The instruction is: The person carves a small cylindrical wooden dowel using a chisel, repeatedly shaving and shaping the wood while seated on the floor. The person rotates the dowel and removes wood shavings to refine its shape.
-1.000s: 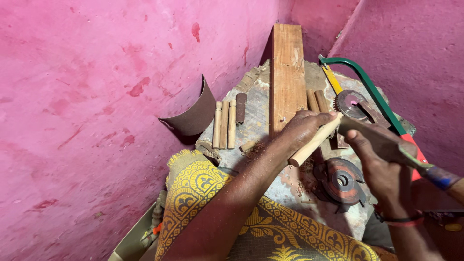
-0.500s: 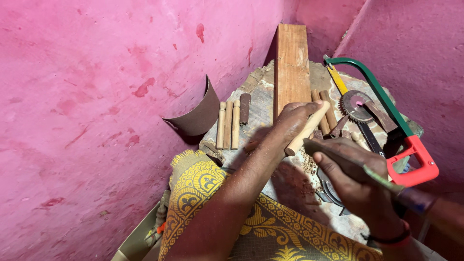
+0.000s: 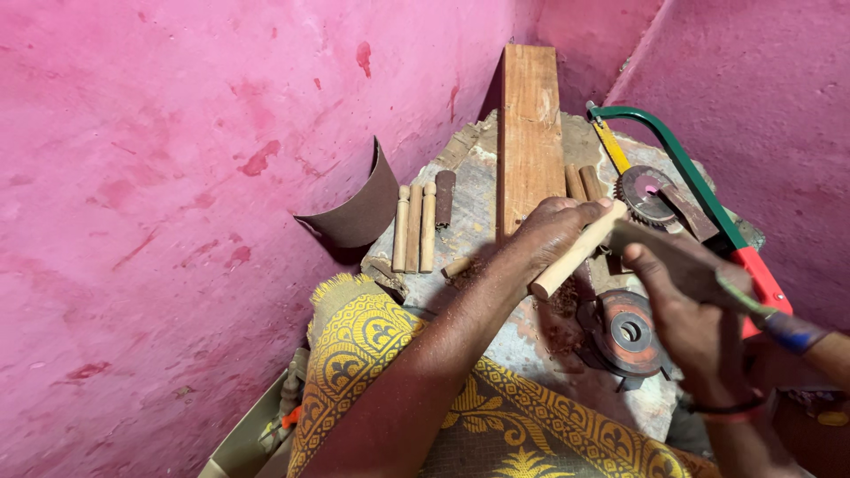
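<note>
My left hand [image 3: 549, 237] grips a pale round wooden dowel [image 3: 567, 262], tilted with its upper end to the right. My right hand [image 3: 686, 319] holds a flat metal file [image 3: 682, 261] with a green and blue handle, its blade lying against the dowel's upper end. Both hands hover over a rough stone work slab [image 3: 478, 177] scattered with wood shavings [image 3: 553, 314].
Three turned wooden pegs [image 3: 414, 228] lie side by side on the slab, with a curled sheet of sandpaper [image 3: 354, 208] to their left. A long plank [image 3: 529, 133], a green-framed hacksaw [image 3: 699, 190], a toothed blade [image 3: 645, 195] and a rusty disc [image 3: 627, 329] are nearby. Pink walls close in.
The view has shifted slightly. My right hand with the file has moved up and to the right along the dowel. My left hand keeps its grip.
</note>
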